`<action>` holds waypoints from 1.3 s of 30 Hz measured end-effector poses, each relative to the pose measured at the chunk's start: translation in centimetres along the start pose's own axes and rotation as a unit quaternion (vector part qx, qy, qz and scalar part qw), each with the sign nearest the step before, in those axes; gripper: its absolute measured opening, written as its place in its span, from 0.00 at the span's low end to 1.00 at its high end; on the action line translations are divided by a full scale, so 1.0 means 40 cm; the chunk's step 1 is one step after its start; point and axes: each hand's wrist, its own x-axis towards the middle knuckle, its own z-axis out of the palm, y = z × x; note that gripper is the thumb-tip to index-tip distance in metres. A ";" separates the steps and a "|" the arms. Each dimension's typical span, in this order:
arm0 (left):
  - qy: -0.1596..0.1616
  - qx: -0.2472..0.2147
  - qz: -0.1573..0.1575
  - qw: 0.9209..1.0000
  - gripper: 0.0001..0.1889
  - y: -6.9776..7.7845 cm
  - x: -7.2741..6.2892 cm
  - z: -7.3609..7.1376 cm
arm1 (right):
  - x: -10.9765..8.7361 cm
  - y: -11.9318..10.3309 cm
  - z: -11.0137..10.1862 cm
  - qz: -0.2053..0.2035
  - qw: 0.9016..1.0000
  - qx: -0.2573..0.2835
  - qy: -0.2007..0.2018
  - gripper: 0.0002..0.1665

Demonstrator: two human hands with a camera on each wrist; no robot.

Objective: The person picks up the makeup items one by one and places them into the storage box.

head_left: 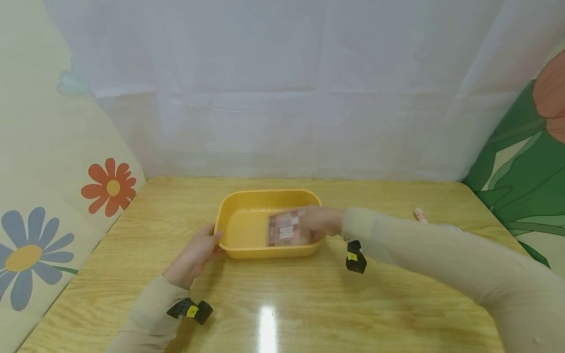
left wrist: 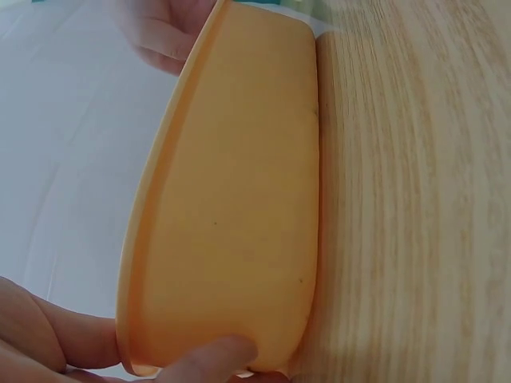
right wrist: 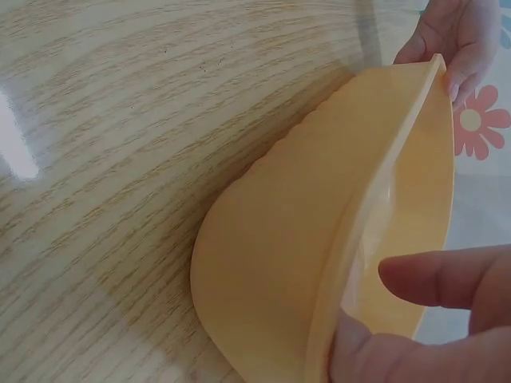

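A yellow plastic tub (head_left: 247,252) stands on the wooden table in front of me. My left hand (head_left: 200,252) grips its left end, thumb at the rim and fingers against the outer wall, as the left wrist view shows close up. A flat packet with a reddish-brown checkered print (head_left: 282,230) is inside the tub, in its right half. Over the packet's right edge is my right hand (head_left: 320,220), blurred in the head view. In the right wrist view its thumb (right wrist: 435,278) and a finger stand apart inside the rim, with a gap between them.
On the table at the right, partly behind my right forearm, lie a small pinkish item (head_left: 419,214) and something pale (head_left: 448,227). A white sheet (head_left: 282,122) hangs along the table's back edge. Flower-printed panels (head_left: 44,147) flank the table.
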 end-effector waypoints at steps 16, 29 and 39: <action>-0.008 -0.004 0.002 1.000 0.25 0.001 -0.001 0.001 | 0.012 0.007 -0.008 -0.001 0.998 -0.034 -0.043 0.28; -0.016 0.013 0.003 1.000 0.25 -0.001 -0.004 0.005 | -0.014 0.036 -0.010 -0.069 0.993 0.012 0.091 0.36; -0.005 0.022 0.001 1.000 0.25 -0.003 -0.002 0.008 | -0.044 0.052 -0.042 -0.098 0.986 0.040 0.126 0.28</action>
